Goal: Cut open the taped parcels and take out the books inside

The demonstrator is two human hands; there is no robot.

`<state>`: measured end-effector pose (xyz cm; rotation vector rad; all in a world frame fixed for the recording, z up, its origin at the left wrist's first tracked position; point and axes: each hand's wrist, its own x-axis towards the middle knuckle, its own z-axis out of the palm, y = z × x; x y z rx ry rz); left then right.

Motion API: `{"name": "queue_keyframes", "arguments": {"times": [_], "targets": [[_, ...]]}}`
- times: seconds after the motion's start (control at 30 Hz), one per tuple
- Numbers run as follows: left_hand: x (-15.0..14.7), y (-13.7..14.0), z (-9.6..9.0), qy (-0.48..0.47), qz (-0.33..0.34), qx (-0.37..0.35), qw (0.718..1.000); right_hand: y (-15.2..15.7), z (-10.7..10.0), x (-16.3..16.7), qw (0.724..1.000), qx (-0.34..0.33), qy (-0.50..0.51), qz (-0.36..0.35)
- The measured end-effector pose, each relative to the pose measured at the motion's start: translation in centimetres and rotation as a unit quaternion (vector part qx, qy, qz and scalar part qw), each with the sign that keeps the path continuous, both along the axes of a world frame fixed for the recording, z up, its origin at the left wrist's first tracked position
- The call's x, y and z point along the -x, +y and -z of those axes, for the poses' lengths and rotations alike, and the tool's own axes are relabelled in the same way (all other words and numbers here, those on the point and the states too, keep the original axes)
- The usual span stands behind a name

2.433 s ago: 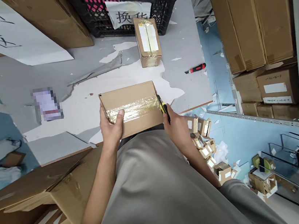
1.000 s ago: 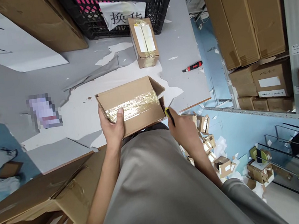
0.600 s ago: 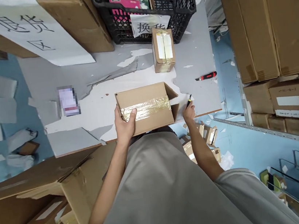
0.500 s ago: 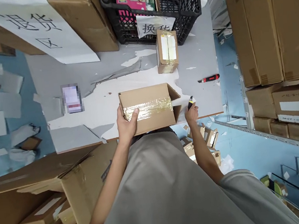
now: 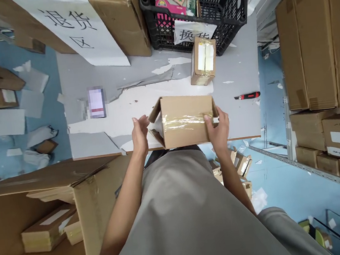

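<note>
A brown cardboard box (image 5: 186, 106) with clear tape along its top lies near the table's front edge. Its left end has flaps standing apart, and something whitish shows between them. My right hand (image 5: 220, 132) grips the box's right end, thumb on the top face and fingers around the end. My left hand (image 5: 140, 136) is beside the left flaps with its fingers extended, holding nothing; whether the fingertips touch a flap I cannot tell. The yellow-and-black cutter from before is not visible.
A red-and-black utility knife (image 5: 247, 96) lies at the table's right. Behind the box are a small taped carton (image 5: 203, 60), a black crate (image 5: 228, 23) and a large labelled carton (image 5: 124, 20). A blurred phone-like item (image 5: 96, 103) lies left. An open carton (image 5: 99, 195) stands front left.
The cutter has gone from view. My left hand has come off the box, whose open end now faces left instead of right. My right hand has taken hold of its right end.
</note>
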<state>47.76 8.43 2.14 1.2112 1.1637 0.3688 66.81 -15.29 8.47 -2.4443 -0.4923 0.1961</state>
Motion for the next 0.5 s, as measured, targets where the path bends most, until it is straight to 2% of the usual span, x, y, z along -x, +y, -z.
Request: {"name": "queue_keyframes", "arguments": {"times": [0.07,0.13,0.23,0.3,0.37,0.5], "targets": [[-0.2,0.6,2.0,0.066,-0.031,0.086,0.994,-2.3,0.7,-1.8,0.999,-0.021,0.004,0.024],[-1.0,0.6,3.4,0.104,-0.019,0.147,0.984,-4.6,1.4,-3.7,0.998,-0.032,0.02,0.056],[-2.8,-0.5,4.2,0.046,0.037,0.226,0.972,-7.2,2.4,-6.2,0.994,-0.05,0.055,0.086],[-3.9,-1.5,4.0,-0.007,0.072,0.27,0.96,-8.4,3.0,-7.1,0.99,-0.062,0.077,0.097],[-4.5,-2.1,3.4,-0.027,0.086,0.281,0.955,-9.1,3.6,-7.5,0.988,-0.069,0.088,0.11],[-3.5,-1.5,1.1,-0.057,0.069,0.229,0.969,-9.1,5.0,-6.8,0.986,-0.099,0.087,0.106]]}}
